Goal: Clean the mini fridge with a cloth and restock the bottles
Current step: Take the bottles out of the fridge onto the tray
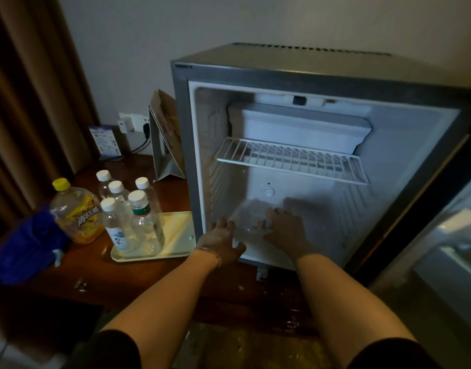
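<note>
Fridge: mini fridge [322, 75] stands door open; wire shelf [290, 159] bare.
Right hand: your right hand [286, 226] rests on a clear, blurred item on the fridge floor; grip cannot be told.
Left hand: left hand [223, 242] open at the front lip.
Bottles: water bottles [130, 209] and yellow-capped bottle [74, 209] wait outside, left.
Cloth: none clearly seen.
Progress: restocking looks barely begun.

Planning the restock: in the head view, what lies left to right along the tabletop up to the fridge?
Crumpled blue cloth → yellow-capped orange drink bottle → cream plastic tray holding white-capped clear water bottles → open grey mini fridge.
</note>
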### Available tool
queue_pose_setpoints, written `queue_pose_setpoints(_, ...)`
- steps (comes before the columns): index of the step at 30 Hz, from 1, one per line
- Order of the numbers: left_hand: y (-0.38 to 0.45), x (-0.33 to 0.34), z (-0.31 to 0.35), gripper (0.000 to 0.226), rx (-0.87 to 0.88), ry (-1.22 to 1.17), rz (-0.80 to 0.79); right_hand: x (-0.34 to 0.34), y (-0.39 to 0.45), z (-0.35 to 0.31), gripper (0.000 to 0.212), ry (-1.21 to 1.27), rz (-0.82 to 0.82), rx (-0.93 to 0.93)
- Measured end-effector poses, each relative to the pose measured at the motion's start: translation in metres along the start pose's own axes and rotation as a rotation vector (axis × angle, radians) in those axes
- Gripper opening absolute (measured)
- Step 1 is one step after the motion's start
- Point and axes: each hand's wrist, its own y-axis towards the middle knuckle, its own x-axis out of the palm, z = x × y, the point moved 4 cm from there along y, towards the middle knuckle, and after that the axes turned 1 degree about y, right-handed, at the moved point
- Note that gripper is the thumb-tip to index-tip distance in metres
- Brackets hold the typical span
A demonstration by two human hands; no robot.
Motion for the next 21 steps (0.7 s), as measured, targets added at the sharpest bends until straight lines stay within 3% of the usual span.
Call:
queue_pose_setpoints(10,-0.057,-0.02,-0.003,0.062,-0.093,0.043,-0.103,-0.002,-0.064,-0.016,0.058,-0.043,-0.244,-0.016)
queue_pose_setpoints(17,-0.099,-0.046,-0.016,0.066,-0.193,0.058,-0.141,-0.036,-0.094,-0.038,0.063,-0.048,-0.259,-0.057)
queue_pose_setpoints(21,-0.117,-0.069,-0.027,0.064,-0.226,0.07,-0.108,-0.071,-0.1,-0.056,0.061,-0.04,-0.178,-0.105)
